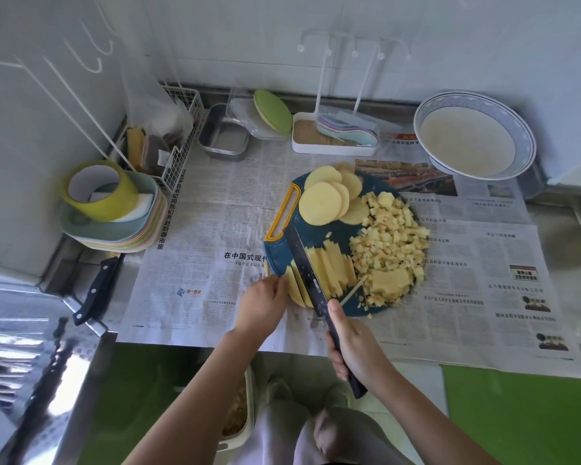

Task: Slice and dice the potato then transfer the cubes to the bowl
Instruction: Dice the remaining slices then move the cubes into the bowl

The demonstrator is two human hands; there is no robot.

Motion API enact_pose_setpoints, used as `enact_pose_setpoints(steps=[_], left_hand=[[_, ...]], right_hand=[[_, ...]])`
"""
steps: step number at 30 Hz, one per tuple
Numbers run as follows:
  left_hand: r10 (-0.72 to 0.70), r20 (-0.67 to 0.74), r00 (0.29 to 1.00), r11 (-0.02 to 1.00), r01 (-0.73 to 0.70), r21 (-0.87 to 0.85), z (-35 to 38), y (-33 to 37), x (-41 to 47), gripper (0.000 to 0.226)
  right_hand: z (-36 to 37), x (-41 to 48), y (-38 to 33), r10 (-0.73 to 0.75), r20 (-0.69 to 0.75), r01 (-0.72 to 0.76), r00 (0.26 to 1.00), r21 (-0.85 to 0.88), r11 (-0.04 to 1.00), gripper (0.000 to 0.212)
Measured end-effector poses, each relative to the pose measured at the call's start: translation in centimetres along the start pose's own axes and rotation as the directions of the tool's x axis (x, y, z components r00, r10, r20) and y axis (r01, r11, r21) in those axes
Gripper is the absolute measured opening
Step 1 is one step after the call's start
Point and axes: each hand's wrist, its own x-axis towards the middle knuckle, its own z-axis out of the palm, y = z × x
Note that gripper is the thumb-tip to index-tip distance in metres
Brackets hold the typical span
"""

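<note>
1. Far left of the worktop (pixel 81 270): a spare knife (pixel 98 290) with a dark handle lay at 9 o'clock from the cutting board (pixel 341 229). A stack of plates (pixel 114 233) carrying a roll of tape (pixel 98 191) sat beyond it, at about 10 o'clock.
2. A metal tray (pixel 223 137) stood against the back wall at 11 o'clock from the board. Newspaper (pixel 215 229) covered the worktop beneath the board.
3. The left hand (pixel 262 305) was placed at the board's 7 o'clock edge. Its fingers were curled, and its grip appeared to be closed against the uncut slice stack (pixel 296 285), though the fingertips were partly hidden.
4. Round potato slices (pixel 321 204) lay overlapped at the board's 11 o'clock sector, beside the yellow handle slot (pixel 282 213).
5. The knife (pixel 311 280) lay across the board from 6 o'clock toward 10 o'clock, with the blade down in the potato, just right of the uncut slice stack.
6. Cut strips (pixel 332 268) lay side by side directly right of the blade, at the board's 6 o'clock sector.
7. The right hand (pixel 353 350) was below the board at 6 o'clock. Its grip was closed round the knife handle, with the thumb laid along the top near the blade heel.
8. Potato cubes (pixel 389 236) were heaped on the board from 2 o'clock to 5 o'clock.
9. The bowl (pixel 520 129), white with a blue patterned rim, stood well apart from the board at 2 o'clock.
</note>
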Motion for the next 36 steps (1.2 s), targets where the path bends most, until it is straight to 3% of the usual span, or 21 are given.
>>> enact_pose_setpoints(steps=[5,9,13,17,18,21,24,27,31,36], left_hand=[[0.051,0.143,0.988,0.977,-0.079,0.196,-0.6,0.7,-0.3,0.035],[0.079,0.217,0.973,0.958,-0.134,0.254,-0.6,-0.1,0.6,0.031],[0.115,0.359,0.926,0.897,-0.252,0.362,-1.2,0.0,1.3,0.032],[0.271,0.530,0.803,0.647,-0.560,0.517,-1.8,-0.2,1.9,0.021],[0.325,0.519,0.791,0.583,-0.599,0.549,-1.6,-0.6,2.2,0.023],[0.300,0.553,0.778,0.493,-0.622,0.609,-1.5,0.1,2.5,0.030],[0.330,0.528,0.782,0.511,-0.619,0.597,-1.4,0.2,2.8,0.028],[0.200,0.586,0.785,0.478,-0.600,0.641,-1.1,-0.4,2.9,0.037],[0.368,0.582,0.725,0.432,-0.687,0.584,-1.4,-0.4,2.6,0.035],[0.413,0.568,0.712,0.394,-0.702,0.594,-1.3,-1.3,3.1,0.048]], right_hand=[[0.9,-0.6,1.1,0.032,-0.013,-0.033,0.999,-0.048,0.998,0.069],[1.5,-0.6,1.4,0.040,-0.026,-0.042,0.999,-0.049,0.998,0.064],[1.9,-0.3,1.6,0.045,-0.056,-0.049,0.997,-0.056,0.997,0.061],[2.6,0.1,1.9,0.037,-0.093,-0.045,0.995,-0.091,0.995,0.059],[2.7,0.1,2.0,0.031,-0.100,-0.042,0.994,-0.113,0.993,0.060],[2.9,0.3,2.1,0.010,-0.117,-0.031,0.993,-0.181,0.983,0.060],[3.0,0.3,2.0,0.008,-0.122,-0.034,0.993,-0.209,0.977,0.060],[2.9,0.3,1.8,0.013,-0.117,-0.039,0.993,-0.226,0.973,0.060],[2.9,0.1,1.5,-0.021,-0.120,-0.014,0.993,-0.277,0.961,0.060],[3.1,0.1,1.5,-0.034,-0.133,-0.008,0.991,-0.305,0.952,0.062]])
